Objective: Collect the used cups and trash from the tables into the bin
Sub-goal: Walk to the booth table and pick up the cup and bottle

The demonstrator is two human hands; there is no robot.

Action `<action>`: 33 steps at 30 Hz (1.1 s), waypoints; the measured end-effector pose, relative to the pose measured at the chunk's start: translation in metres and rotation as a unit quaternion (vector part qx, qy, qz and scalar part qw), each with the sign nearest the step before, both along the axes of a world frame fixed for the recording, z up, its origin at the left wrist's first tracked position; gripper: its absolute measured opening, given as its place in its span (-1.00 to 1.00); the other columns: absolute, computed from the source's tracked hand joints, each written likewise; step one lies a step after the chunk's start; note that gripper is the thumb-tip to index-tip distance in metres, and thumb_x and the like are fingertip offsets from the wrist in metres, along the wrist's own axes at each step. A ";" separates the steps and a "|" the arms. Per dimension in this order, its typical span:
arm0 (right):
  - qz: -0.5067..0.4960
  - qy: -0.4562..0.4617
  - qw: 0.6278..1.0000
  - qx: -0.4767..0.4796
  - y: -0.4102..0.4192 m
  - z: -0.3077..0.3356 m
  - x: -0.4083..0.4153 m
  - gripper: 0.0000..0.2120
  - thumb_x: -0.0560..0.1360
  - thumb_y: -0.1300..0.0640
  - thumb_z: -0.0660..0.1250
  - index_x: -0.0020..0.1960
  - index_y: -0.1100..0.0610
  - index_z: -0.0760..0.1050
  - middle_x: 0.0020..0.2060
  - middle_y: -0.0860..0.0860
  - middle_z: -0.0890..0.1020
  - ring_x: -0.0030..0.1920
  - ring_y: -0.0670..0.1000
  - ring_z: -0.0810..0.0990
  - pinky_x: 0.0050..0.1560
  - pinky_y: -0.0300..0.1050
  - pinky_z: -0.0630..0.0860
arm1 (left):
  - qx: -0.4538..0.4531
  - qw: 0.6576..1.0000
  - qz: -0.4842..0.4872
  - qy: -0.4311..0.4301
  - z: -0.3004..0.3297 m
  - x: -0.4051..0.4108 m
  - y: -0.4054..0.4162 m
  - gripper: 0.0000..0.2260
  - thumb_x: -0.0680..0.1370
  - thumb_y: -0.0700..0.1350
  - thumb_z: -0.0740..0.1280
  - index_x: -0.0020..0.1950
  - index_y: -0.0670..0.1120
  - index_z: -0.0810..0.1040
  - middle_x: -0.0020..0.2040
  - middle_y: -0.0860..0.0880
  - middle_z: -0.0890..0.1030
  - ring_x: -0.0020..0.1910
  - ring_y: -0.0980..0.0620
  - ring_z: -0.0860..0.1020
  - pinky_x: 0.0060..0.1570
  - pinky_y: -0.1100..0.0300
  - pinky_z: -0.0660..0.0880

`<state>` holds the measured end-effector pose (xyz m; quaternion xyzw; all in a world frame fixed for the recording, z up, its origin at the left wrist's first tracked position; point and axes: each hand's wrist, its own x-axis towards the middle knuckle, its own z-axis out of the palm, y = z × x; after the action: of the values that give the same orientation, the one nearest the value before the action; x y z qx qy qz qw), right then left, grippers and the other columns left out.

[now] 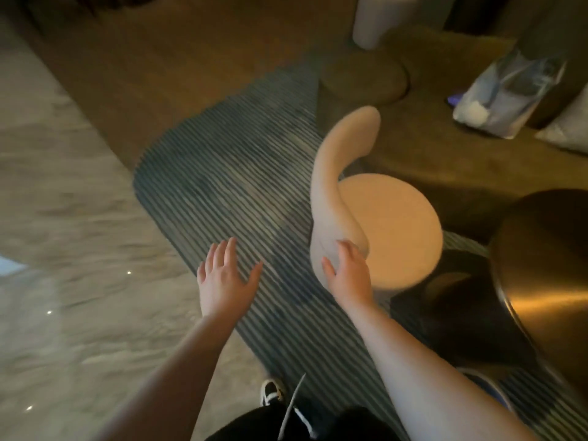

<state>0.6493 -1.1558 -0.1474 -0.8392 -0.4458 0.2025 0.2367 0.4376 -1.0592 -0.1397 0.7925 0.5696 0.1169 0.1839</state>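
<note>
Neither hand carries a cup or any trash, so as far as the head view shows, the collecting is between pickups or not yet under way. The left hand (222, 275) hovers above the striped rug (229, 186), fingers (219, 253) spread straight and holding nothing. The right hand (346, 272) rests against the near end of the curved backrest of a cream chair (391, 227), its fingers relaxed on the padding, not clearly curled round it; I judge the person is steadying on the chair or pushing it aside.

No used cup shows clearly anywhere in this blurred picture. The likeliest trash is a crumpled clear plastic bag (509, 93) at far right, lying on an olive surface well apart from both hands; something white sits at its near corner, too soft to name. A dark metal table (547, 281) curves in at near right, and what shows of its top carries nothing I can make out. A pale cylinder (381, 17) at the far edge might be the bin, but that cannot be told. Most of the task seems left to do.
</note>
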 end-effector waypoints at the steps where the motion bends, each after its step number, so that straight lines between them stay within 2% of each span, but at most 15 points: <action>1: 0.007 -0.003 1.000 0.007 0.022 0.004 -0.007 -0.52 0.59 -0.03 0.18 0.41 0.20 0.29 0.37 0.15 0.38 0.37 0.15 0.32 0.32 0.07 0.34 | 0.004 1.000 0.006 0.000 0.003 -0.008 0.019 -0.32 0.52 0.30 0.11 0.51 -0.07 0.17 0.50 -0.08 0.24 0.51 -0.04 0.06 0.44 -0.10 0.07; 7: 0.034 -0.049 0.998 0.025 0.136 0.018 -0.010 -0.52 0.59 -0.07 0.17 0.41 0.18 0.32 0.38 0.13 0.39 0.37 0.12 0.33 0.33 0.06 0.33 | 0.013 0.999 0.045 -0.016 0.015 -0.021 0.126 -0.32 0.52 0.28 0.12 0.52 -0.07 0.14 0.52 -0.08 0.20 0.51 -0.05 0.03 0.45 -0.10 0.03; 12: 0.018 -0.040 0.998 0.035 0.230 0.003 0.010 -0.53 0.58 -0.05 0.20 0.40 0.18 0.32 0.38 0.14 0.38 0.37 0.12 0.33 0.34 0.06 0.33 | 0.002 0.998 0.052 -0.019 0.000 0.001 0.221 -0.31 0.53 0.29 0.09 0.54 -0.06 0.08 0.54 -0.07 0.13 0.52 -0.03 -0.02 0.46 -0.10 -0.02; 19: 0.020 -0.012 1.000 0.020 0.416 -0.025 0.086 -0.53 0.59 -0.07 0.16 0.41 0.16 0.30 0.37 0.13 0.37 0.35 0.09 0.34 0.31 0.02 0.37 | -0.006 0.999 0.033 0.005 -0.019 0.079 0.416 -0.30 0.53 0.31 0.06 0.55 -0.03 0.03 0.55 -0.04 0.08 0.52 -0.02 -0.06 0.47 -0.10 -0.06; 22: 0.030 -0.016 0.999 0.021 0.508 -0.015 0.128 -0.55 0.59 -0.05 0.18 0.38 0.17 0.33 0.33 0.14 0.40 0.32 0.09 0.36 0.27 -0.02 0.38 | 0.001 1.000 0.023 0.016 -0.007 0.122 0.511 -0.30 0.52 0.33 0.05 0.54 -0.03 0.03 0.55 -0.04 0.09 0.52 -0.02 -0.05 0.47 -0.09 -0.04; 25: 0.026 -0.030 0.999 0.022 0.590 0.003 0.164 -0.54 0.59 -0.05 0.17 0.38 0.20 0.34 0.34 0.15 0.40 0.34 0.12 0.34 0.31 0.04 0.35 | 0.016 0.999 0.024 0.014 0.011 0.165 0.593 -0.28 0.51 0.35 0.04 0.54 -0.04 0.05 0.54 -0.04 0.12 0.52 -0.02 -0.02 0.46 -0.07 -0.02; 33: -0.003 -0.024 0.999 0.021 0.753 0.012 0.260 -0.55 0.58 -0.10 0.16 0.36 0.15 0.35 0.32 0.11 0.41 0.30 0.11 0.38 0.25 0.02 0.41 | 0.014 1.000 0.009 0.013 0.019 0.259 0.774 -0.27 0.50 0.37 0.02 0.54 -0.03 0.05 0.54 -0.04 0.14 0.52 -0.03 0.00 0.45 -0.09 0.01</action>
<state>0.9089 -0.4025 -0.1358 -0.8402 -0.4526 0.1721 0.2440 0.6965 -0.2852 -0.1205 0.7911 0.5776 0.1161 0.1647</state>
